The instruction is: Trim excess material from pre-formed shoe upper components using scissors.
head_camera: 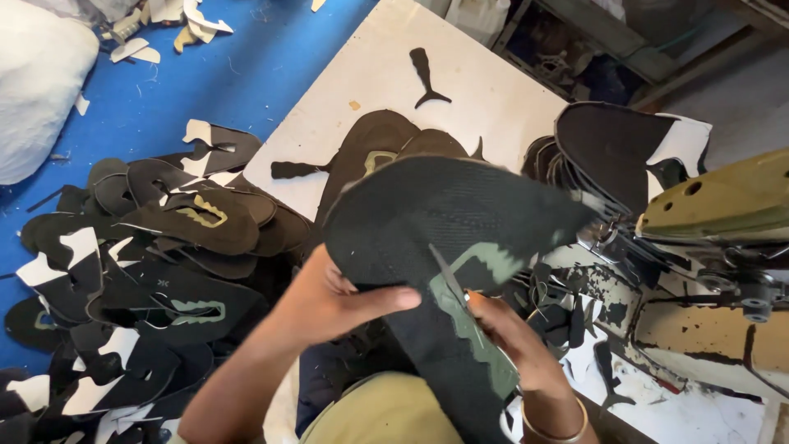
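Left hand [329, 300] grips the near edge of a black knit shoe upper [436, 218] at frame centre, thumb lying across the fabric, while the right hand [509, 337], lower centre-right with a gold bangle [557, 427] on the wrist, is closed around small scissors [450, 278] whose blades rest on the upper's grey-green trim strip [477, 329]. A heap of cut black uppers [156, 271] covers the blue floor [271, 66] at left, and a few dark offcuts lie on the white board [485, 90] at upper centre. A worn sewing machine [715, 247] sits at the right edge, just beside the held upper.
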